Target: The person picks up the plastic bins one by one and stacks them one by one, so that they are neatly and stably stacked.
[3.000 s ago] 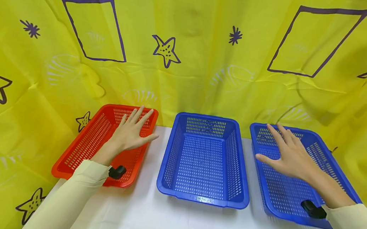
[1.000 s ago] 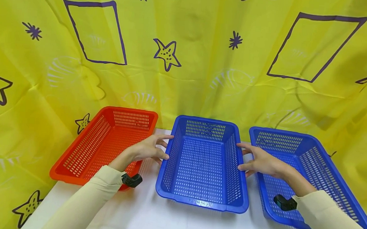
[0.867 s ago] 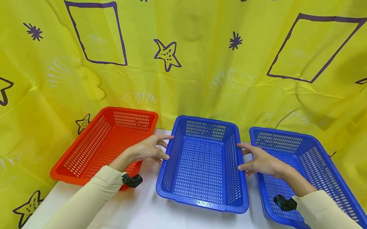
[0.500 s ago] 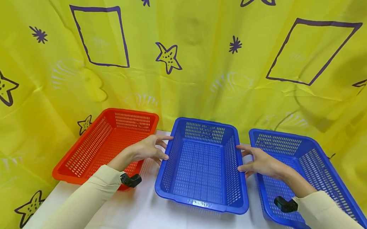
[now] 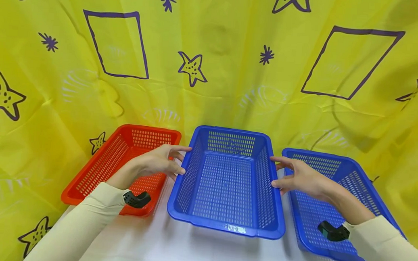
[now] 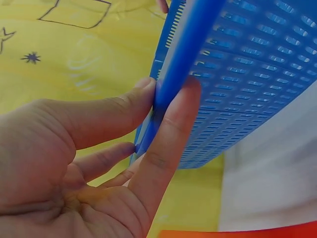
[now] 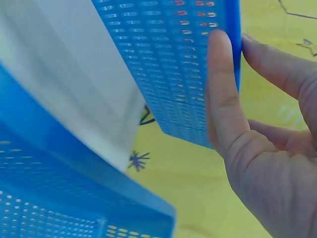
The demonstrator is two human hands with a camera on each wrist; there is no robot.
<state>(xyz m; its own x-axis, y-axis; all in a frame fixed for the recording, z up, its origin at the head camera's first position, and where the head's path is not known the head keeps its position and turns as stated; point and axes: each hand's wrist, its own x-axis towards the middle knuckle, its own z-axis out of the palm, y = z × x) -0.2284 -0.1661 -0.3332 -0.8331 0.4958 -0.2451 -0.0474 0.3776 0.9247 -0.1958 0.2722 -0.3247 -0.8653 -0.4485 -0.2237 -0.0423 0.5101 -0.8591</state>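
A blue plastic basket [image 5: 226,188] with slotted walls is in the middle of the head view, with nothing in it. My left hand [image 5: 157,159] pinches its left rim. In the left wrist view the thumb [image 6: 121,106] presses the top of the rim while a finger [image 6: 171,139] lies along the slotted outer wall. On the opposite side my right hand [image 5: 307,178] grips the right rim. The right wrist view has a finger [image 7: 223,84] flat against the outside wall, the thumb on the rim. Shadows show on the white cloth under the basket's front.
To the left stands a red basket [image 5: 82,170], partly behind my left forearm. A second blue basket [image 5: 334,212] stands on the right, partly under my right arm. All are over a white-covered table [image 5: 172,245]. A yellow patterned curtain [image 5: 222,46] hangs close behind them.
Both hands moved from over the side baskets to the middle basket's rims and took hold. Since half a second ago that basket has risen and shifted slightly left with the hands.
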